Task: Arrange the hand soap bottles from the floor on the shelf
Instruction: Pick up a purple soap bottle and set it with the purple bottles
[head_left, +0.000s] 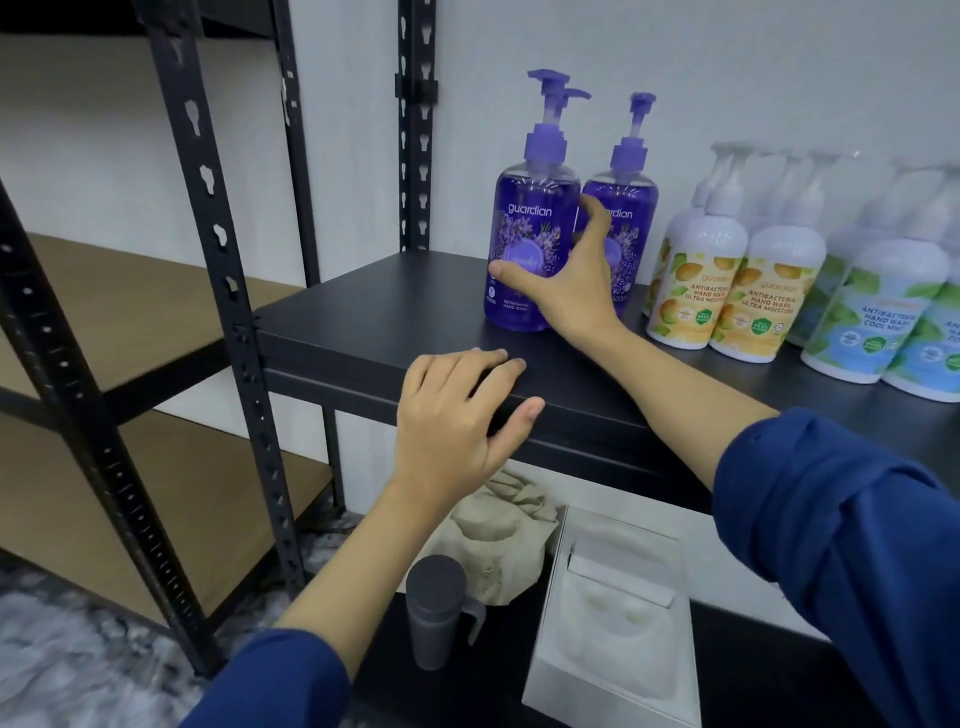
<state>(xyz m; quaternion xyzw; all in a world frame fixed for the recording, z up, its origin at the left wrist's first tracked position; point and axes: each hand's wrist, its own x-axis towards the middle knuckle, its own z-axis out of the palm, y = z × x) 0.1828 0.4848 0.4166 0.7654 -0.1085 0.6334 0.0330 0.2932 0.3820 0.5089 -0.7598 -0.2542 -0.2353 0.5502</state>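
A black shelf (395, 317) carries upright soap bottles along its far edge. The right hand (571, 280) grips the leftmost purple bottle (524, 228), thumb across its label, fingers behind. The left hand (457, 415) rests on the shelf's near edge, fingers loosely curled over it.

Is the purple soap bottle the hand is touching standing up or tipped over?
Standing up. The front purple bottle sits base-down on the black shelf, pump on top, with the right hand wrapped around it.
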